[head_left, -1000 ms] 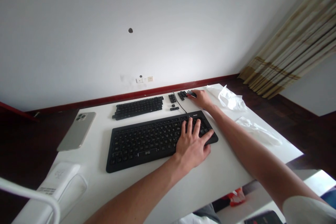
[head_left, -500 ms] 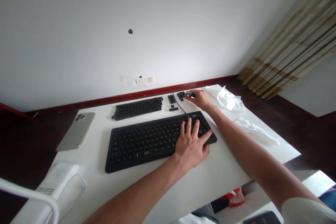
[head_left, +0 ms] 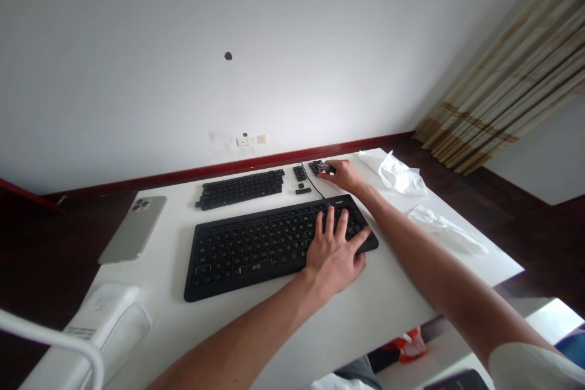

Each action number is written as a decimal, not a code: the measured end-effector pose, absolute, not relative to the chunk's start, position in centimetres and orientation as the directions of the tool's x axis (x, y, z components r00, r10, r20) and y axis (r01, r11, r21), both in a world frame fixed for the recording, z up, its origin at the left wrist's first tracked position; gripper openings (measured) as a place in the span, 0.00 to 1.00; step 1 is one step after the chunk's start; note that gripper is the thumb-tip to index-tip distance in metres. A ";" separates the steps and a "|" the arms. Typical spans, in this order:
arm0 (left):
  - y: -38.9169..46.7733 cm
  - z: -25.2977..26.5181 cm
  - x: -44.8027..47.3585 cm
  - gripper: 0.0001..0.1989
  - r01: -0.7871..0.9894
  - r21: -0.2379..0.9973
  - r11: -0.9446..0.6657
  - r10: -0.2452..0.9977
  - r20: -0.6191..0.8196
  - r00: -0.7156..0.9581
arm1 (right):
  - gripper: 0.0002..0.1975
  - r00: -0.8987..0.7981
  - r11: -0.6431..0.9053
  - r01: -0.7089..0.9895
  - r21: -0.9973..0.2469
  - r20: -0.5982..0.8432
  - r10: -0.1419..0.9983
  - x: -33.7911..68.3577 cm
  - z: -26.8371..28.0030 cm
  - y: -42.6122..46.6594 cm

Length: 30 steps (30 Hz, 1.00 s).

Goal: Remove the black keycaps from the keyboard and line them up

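A black keyboard [head_left: 256,244] lies on the white table [head_left: 388,292]. My left hand [head_left: 335,250] rests flat on the keyboard's right end, fingers spread. Behind the keyboard are loose black keycaps laid out in groups: a wide block [head_left: 240,187], a small cluster [head_left: 300,173] and a further cluster [head_left: 316,166]. My right hand [head_left: 343,174] reaches to that far right cluster, and its fingertips pinch one small keycap [head_left: 327,168].
A phone [head_left: 133,227] lies face down at the table's left. A white device [head_left: 98,323] sits at the front left corner. Crumpled white plastic bags [head_left: 402,177] lie at the right. The keyboard's cable [head_left: 313,181] runs back between the keycap clusters.
My right hand has slid slightly left along the far keycap cluster with the keycap in its fingertips. My left hand has stayed on the keyboard.
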<state>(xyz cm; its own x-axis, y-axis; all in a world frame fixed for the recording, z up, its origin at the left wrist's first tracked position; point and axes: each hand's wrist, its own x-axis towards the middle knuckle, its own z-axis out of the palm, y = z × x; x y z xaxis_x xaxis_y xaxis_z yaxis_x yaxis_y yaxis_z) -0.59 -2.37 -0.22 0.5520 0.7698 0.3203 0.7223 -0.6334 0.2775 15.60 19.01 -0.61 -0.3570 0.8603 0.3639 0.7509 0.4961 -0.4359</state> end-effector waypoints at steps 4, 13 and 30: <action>-2.4 -0.2 -0.6 0.27 0.728 0.268 -0.631 0.772 0.317 0.551 | 0.13 -0.338 0.449 0.778 -0.439 0.311 0.889 15.3 -0.6 18.9; -2.4 -0.3 -0.6 0.27 0.727 0.263 -0.634 0.767 0.329 0.550 | 0.15 -0.052 0.177 0.889 -0.421 0.292 0.955 16.6 1.4 20.8; -2.3 0.0 -0.6 0.28 0.725 0.282 -0.629 0.776 0.295 0.558 | 0.13 -0.035 0.039 0.903 -0.427 0.017 0.999 16.6 0.6 25.1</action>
